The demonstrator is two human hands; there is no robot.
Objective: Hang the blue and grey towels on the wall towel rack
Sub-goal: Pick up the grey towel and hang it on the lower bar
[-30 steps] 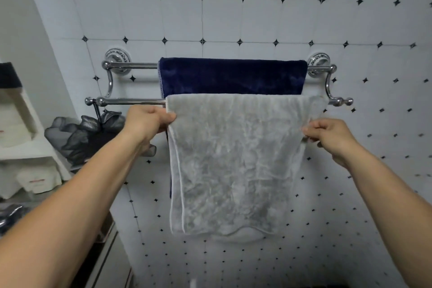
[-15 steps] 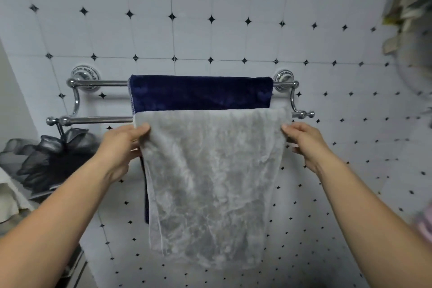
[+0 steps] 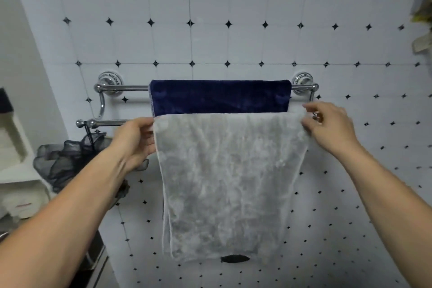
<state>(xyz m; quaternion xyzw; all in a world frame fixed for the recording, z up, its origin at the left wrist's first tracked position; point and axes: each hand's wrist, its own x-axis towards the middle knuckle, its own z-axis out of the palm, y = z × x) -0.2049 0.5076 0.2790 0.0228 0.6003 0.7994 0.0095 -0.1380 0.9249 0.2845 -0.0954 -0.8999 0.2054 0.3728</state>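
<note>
The blue towel (image 3: 219, 96) hangs over the rack's (image 3: 121, 87) upper bar, against the wall. The grey towel (image 3: 229, 182) drapes over the lower front bar. The left hand (image 3: 135, 140) pinches its top left edge and the right hand (image 3: 329, 126) pinches its top right corner.

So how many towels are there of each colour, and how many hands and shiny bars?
Blue towel: 1
Grey towel: 1
Hands: 2 (left hand, right hand)
Shiny bars: 2 (upper bar, lower bar)
Total: 6
</note>
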